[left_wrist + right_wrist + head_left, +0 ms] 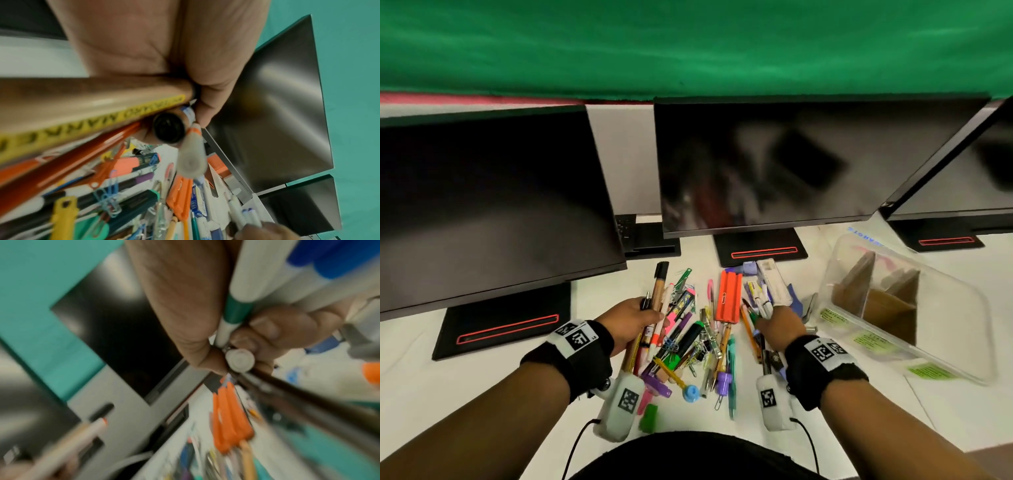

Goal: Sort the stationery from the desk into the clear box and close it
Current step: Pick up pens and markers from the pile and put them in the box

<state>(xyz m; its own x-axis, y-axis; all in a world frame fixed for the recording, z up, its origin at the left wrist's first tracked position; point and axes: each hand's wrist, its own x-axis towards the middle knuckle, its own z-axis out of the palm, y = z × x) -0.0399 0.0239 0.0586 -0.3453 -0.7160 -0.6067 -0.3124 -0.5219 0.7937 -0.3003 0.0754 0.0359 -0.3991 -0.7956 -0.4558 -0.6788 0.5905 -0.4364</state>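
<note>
A heap of stationery [698, 339] lies on the white desk [859, 411]: pens, markers, clips and an orange case [730, 297]. My left hand [631, 320] grips a bundle of markers and pens [657, 294], seen close in the left wrist view as a tan marker [98, 104] and a white pen [192, 155]. My right hand [779, 323] grips several white pens [763, 301], shown in the right wrist view with a green-banded pen [236, 311]. The clear box [904, 305] stands open, tilted, at the right with cardboard dividers inside.
Three dark monitors stand along the back, their bases [760, 251] close behind the heap. A green cap [649, 416] and a blue round piece [691, 392] lie near the front edge. A green cloth [688, 44] hangs behind.
</note>
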